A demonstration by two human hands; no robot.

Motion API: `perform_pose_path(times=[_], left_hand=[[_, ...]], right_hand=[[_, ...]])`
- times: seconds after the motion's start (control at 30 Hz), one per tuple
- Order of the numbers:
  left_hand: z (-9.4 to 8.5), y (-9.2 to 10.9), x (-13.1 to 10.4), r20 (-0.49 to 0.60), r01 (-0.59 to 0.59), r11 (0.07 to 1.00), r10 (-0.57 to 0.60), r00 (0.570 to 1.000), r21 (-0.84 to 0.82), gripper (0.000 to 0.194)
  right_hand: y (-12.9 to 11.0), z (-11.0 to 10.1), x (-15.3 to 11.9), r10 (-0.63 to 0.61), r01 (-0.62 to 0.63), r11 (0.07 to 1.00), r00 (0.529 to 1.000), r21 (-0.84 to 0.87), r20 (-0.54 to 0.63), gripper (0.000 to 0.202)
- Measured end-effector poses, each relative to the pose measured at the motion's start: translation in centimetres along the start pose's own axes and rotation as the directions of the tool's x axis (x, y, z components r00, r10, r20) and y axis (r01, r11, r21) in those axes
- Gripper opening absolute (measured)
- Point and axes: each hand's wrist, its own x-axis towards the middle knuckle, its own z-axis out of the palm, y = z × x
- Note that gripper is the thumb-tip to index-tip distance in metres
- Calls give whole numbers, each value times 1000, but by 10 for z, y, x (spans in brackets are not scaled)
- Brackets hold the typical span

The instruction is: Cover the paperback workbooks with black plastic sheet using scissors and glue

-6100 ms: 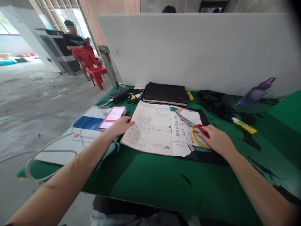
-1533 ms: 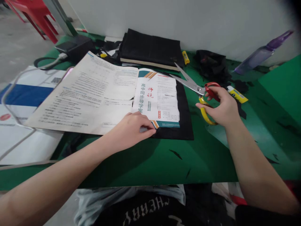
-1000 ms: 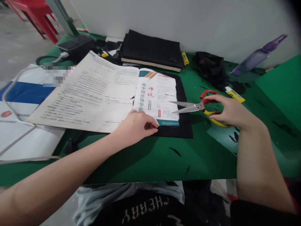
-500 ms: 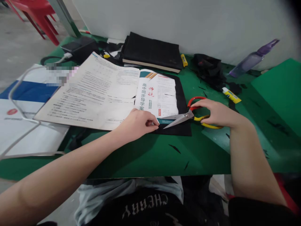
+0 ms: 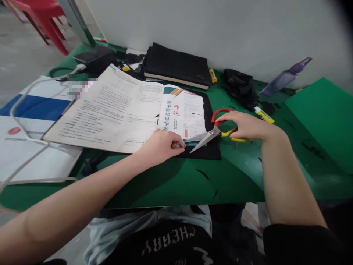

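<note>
An open booklet [image 5: 116, 110] lies on the green table, its printed cover [image 5: 180, 110] at the right over a sheet of black material [image 5: 211, 151]. My left hand [image 5: 162, 145] rests at the cover's lower edge, thumb and forefinger pinched; what they grip there is too small to name. In my right hand [image 5: 245, 125] are scissors [image 5: 211, 134] with red and yellow handles, blades parted and pointing left. The blade tips are close to my left fingertips, one across the lower edge of the cover and one over the black material.
Behind lie a black-covered book [image 5: 178, 66], crumpled black material [image 5: 239, 86], a yellow glue stick [image 5: 264, 115] and a purple spray bottle [image 5: 286, 77]. A black box [image 5: 95, 59] with a white cable is at the left, a green board [image 5: 322, 117] at the right.
The view has shifted slightly. My right hand and the scissors are a little further left, with the blades nearer my left fingertips. My left hand keeps its pinch at the lower edge.
</note>
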Motion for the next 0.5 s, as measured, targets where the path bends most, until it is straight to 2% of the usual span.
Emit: perform_pose_path(times=[0.3,0.5], left_hand=[[-1,3,-1,-7,0,1000,0,1000,1,17],[0,4,-1,-5,11,1000,-11,1000,17,17]], right_hand=[[-6,22,2,-123,123,992,988,-1,-90,57],[-9,27,8,-189,187,982,969,-25,-159,52]])
